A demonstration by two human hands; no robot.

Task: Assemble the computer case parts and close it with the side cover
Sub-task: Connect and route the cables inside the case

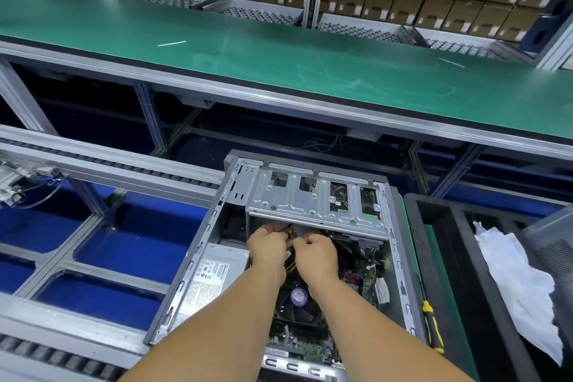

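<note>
An open grey computer case [192,260] lies on its side in front of me, its inside facing up. A silver drive cage [313,198] spans its far end. The power supply [214,276] with a white label sits at the left, and the motherboard with a black fan [297,301] fills the middle. Both hands are inside the case just below the drive cage. My left hand [268,245] grips a black cable with curled fingers. My right hand [316,253] pinches the same cable bundle right beside it. The cable ends are mostly hidden by my fingers.
A yellow-and-black screwdriver [432,327] lies on the green mat right of the case. A black tray [459,257] with white plastic wrap [517,285] stands further right. Roller rails [108,164] run at the left, and a green conveyor belt [279,49] crosses behind.
</note>
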